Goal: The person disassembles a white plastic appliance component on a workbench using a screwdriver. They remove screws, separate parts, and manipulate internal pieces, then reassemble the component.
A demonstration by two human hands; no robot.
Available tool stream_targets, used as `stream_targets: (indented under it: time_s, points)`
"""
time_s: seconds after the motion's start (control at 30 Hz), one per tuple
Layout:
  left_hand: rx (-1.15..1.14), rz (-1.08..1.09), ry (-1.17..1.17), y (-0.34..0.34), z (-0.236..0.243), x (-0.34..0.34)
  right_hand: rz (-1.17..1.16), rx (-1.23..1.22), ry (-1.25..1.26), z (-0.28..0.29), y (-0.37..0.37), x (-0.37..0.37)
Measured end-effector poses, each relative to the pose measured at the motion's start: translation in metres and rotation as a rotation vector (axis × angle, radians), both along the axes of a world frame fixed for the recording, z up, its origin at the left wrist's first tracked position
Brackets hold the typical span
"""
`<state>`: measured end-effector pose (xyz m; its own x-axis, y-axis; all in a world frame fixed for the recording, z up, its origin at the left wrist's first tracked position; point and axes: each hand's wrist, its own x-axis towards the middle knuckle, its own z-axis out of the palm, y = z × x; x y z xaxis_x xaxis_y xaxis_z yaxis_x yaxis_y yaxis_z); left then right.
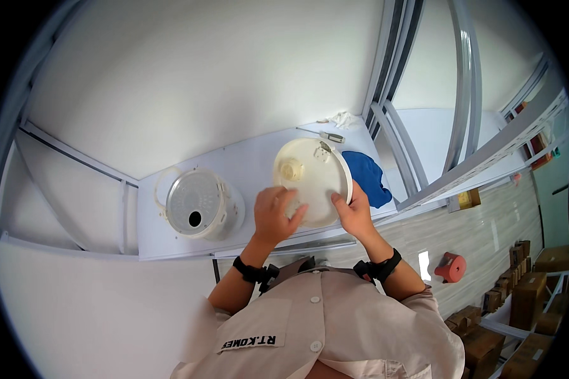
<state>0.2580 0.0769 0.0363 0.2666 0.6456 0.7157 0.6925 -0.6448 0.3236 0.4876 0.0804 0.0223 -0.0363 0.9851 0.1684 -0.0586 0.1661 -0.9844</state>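
Observation:
My right hand (354, 211) grips the right rim of a round, cream-white plastic cover (316, 189), thumb on its face. The cover is held above the white table, with a raised round fitting on it and a small square bracket near its far edge. My left hand (275, 215) is over the cover's lower left edge, thumb apart from the bent fingers; whether it touches the cover I cannot tell. To the left stands a white pot-like appliance (231, 211) with a handle, a perforated metal top (198, 197) and a dark round hole in it.
Behind the cover lie a screwdriver (332, 136) and a crumpled white tissue (344, 120) on the white table (253, 158). A blue cloth (365, 179) is at its right end, next to grey metal frames (401, 148). Cardboard boxes (528, 297) and a red roll (451, 268) are lower right.

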Motion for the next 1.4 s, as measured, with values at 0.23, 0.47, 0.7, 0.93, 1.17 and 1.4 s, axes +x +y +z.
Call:
stream_targets:
  time_s: [0.23, 0.47, 0.7, 0.93, 1.17, 1.4]
  points:
    - [-0.259, 0.199, -0.115, 0.022, 0.013, 0.006, 0.035, 0.092, -0.063, 0.023, -0.01, 0.002]
    - [-0.38, 0.197, -0.148, 0.026, 0.012, 0.01, 0.027, 0.165, -0.126, 0.034, -0.014, 0.006]
    - [-0.404, 0.185, -0.261, 0.032, 0.011, 0.014, 0.032, 0.195, -0.201, 0.04, -0.014, 0.01]
    - [-0.44, 0.188, -0.353, 0.03, 0.009, 0.019, 0.033, 0.129, -0.226, 0.037, -0.017, 0.012]
    - [-0.505, 0.118, -0.529, 0.026, 0.006, 0.014, -0.057, 0.175, -0.069, 0.029, -0.013, 0.012]
    - [-0.438, -0.034, -0.555, 0.016, -0.006, -0.002, -0.07, 0.134, -0.003, 0.035, -0.014, 0.016]
